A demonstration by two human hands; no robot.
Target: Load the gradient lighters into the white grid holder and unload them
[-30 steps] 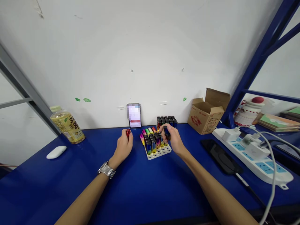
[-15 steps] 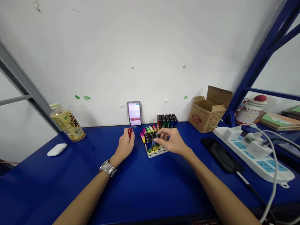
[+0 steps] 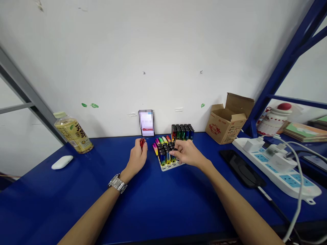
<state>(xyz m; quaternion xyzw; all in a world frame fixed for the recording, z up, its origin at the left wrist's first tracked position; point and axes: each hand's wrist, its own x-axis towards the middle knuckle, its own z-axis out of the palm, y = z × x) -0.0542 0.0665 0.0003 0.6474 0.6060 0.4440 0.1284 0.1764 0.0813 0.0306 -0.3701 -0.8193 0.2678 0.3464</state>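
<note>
My left hand [image 3: 138, 156], with a metal watch at the wrist, is closed around a red lighter [image 3: 142, 142] held upright above the table. My right hand [image 3: 188, 153] pinches a black-topped lighter [image 3: 173, 158] in the front row of a white holed tray [image 3: 167, 168]. Beside it in that row stand a blue lighter [image 3: 162, 159] and a yellow-and-blue one [image 3: 168, 158]. More black-topped lighters fill the rows behind. The tray's right part is hidden by my right hand. Several bright lighters [image 3: 161, 140] lie along the tray's back and left.
Behind the tray stands a block of dark-topped lighters [image 3: 182, 131]. A lit phone [image 3: 147, 124] leans on the wall. An open carton [image 3: 224, 126], a black phone [image 3: 241, 168] and a power strip [image 3: 281, 170] are at right; a drink bottle [image 3: 74, 132] and white case [image 3: 62, 162] at left.
The lighter in my right hand has gone down into the tray's front row, and my fingers have lowered slightly with it. My left hand has barely moved, still holding the red lighter.
</note>
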